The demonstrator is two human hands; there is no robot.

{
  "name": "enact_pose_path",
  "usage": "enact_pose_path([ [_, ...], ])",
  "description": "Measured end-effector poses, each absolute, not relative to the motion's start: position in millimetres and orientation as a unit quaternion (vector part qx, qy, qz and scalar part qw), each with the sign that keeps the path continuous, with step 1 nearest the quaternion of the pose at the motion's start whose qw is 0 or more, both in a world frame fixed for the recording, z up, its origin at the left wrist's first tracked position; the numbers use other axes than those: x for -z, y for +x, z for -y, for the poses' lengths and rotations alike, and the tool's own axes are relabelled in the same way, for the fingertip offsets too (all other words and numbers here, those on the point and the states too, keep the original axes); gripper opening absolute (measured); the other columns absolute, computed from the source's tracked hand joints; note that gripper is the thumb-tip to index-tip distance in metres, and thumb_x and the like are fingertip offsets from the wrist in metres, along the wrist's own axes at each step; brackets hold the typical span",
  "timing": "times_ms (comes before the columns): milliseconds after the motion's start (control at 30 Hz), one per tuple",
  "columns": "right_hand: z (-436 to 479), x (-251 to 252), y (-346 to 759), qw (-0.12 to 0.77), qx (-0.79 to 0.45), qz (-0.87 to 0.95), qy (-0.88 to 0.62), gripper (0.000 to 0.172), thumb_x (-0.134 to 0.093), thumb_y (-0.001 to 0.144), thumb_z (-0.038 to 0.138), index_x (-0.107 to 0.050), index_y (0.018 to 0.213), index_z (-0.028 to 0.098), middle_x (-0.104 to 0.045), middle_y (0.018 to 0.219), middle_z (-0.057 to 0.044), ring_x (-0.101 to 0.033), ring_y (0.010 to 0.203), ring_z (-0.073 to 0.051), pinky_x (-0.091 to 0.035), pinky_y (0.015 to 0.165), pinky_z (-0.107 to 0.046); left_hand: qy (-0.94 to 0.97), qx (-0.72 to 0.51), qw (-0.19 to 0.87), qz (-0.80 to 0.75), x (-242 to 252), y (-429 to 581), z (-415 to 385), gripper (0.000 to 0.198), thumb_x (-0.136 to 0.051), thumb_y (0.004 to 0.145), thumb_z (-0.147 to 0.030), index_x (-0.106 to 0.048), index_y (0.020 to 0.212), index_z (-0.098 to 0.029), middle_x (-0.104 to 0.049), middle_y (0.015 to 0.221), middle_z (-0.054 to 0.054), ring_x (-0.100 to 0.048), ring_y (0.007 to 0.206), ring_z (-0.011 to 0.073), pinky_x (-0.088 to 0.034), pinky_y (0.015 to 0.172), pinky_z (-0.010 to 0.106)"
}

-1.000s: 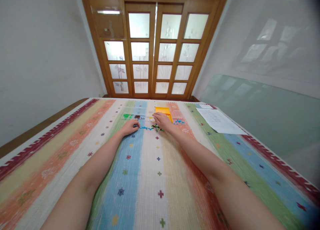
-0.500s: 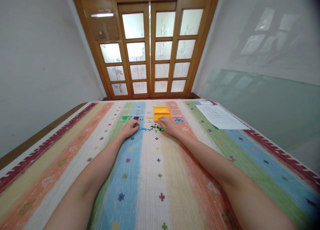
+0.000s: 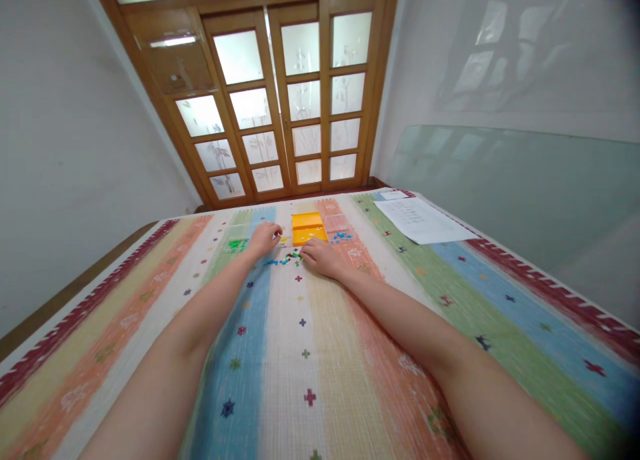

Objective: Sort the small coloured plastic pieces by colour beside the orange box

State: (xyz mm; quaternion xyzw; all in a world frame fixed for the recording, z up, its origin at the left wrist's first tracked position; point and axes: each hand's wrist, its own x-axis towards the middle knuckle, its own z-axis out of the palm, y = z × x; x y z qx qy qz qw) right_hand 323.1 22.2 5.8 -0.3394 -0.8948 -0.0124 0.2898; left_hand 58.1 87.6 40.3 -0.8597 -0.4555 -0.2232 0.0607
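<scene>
Both my arms stretch far out over a striped cloth point(image 3: 310, 353) on a table. My left hand point(image 3: 264, 237) is curled, its fingers closed over the far side of a scatter of small coloured beads point(image 3: 284, 259), close to a clear tray with green pieces point(image 3: 236, 245). My right hand point(image 3: 320, 257) rests on the cloth right of the beads, fingers bent and pinched toward them. What either hand holds is too small to make out. An orange tray point(image 3: 307, 227) stands just beyond the hands, with blue pieces point(image 3: 342, 236) to its right.
A white printed sheet point(image 3: 417, 220) lies at the far right of the table. Wooden glazed doors point(image 3: 280, 107) stand beyond the far edge. A glass pane point(image 3: 510, 193) leans along the right wall. The left table edge point(image 3: 75, 290) is bare wood.
My left hand has moved forward from the bead scatter toward the trays. My right hand has drawn back from the orange tray to the beads. The view has turned to the right.
</scene>
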Motion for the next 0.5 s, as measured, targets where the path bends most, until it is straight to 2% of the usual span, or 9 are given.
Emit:
enact_pose_path([
  [167,-28,-4,326,0.283,0.028,0.892,-0.352,0.027,-0.055,0.107,0.027,-0.078,0.095,0.018,-0.073,0.1,-0.009,-0.062,0.097,-0.021,-0.047,0.09,-0.034,-0.916,0.15,0.082,0.363,-34,72,-80,0.017,-0.06,0.092,-0.018,-0.075,0.1,-0.022,-0.068,0.101,0.01,-0.057,0.101,0.0263,-0.045,0.091,0.04],
  [300,-27,-3,324,0.286,0.023,0.89,-0.354,0.026,-0.055,0.107,0.029,-0.078,0.099,0.019,-0.074,0.102,-0.01,-0.062,0.099,-0.022,-0.047,0.091,-0.034,-0.94,0.092,0.087,0.316,-37,77,-74,0.016,-0.06,0.094,-0.019,-0.076,0.094,-0.022,-0.065,0.098,0.013,-0.056,0.1,0.0285,-0.043,0.09,0.042],
  [500,-27,-1,323,0.287,0.024,0.892,-0.348,0.025,-0.056,0.107,0.028,-0.078,0.099,0.019,-0.074,0.104,-0.009,-0.063,0.099,-0.022,-0.048,0.091,-0.035,-0.947,0.096,0.069,0.299,-35,78,-77,0.01,-0.065,0.094,-0.022,-0.075,0.093,-0.023,-0.063,0.099,0.014,-0.054,0.104,0.0306,-0.04,0.094,0.045],
])
